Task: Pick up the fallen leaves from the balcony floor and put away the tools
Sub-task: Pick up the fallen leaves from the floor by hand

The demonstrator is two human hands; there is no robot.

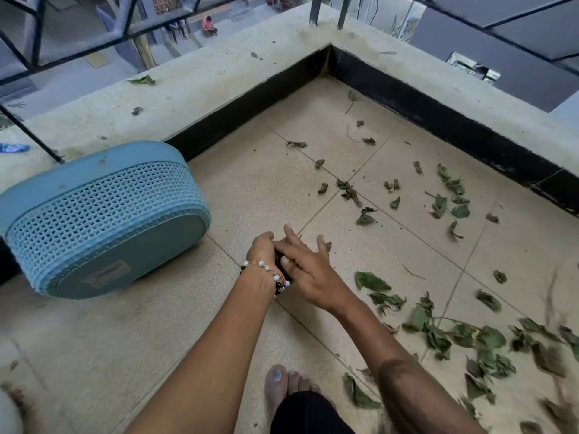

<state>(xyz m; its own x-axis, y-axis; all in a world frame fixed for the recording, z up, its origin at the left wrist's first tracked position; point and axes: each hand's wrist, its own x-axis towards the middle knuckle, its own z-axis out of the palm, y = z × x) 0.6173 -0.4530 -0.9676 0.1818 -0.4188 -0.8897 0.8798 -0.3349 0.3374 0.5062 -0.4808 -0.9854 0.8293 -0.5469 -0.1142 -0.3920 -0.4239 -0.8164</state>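
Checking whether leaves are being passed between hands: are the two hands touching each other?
Touching. The head view shows the right hand lying against the left hand.

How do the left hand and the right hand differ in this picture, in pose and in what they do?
The left hand has its fingers curled round a small dark bunch, while the right hand lies over it with fingers spread and straight. The left wrist wears a bead bracelet; the right wrist is bare. What the bunch is cannot be told for sure. Both hands meet low over the tiled floor, beside the blue basket.
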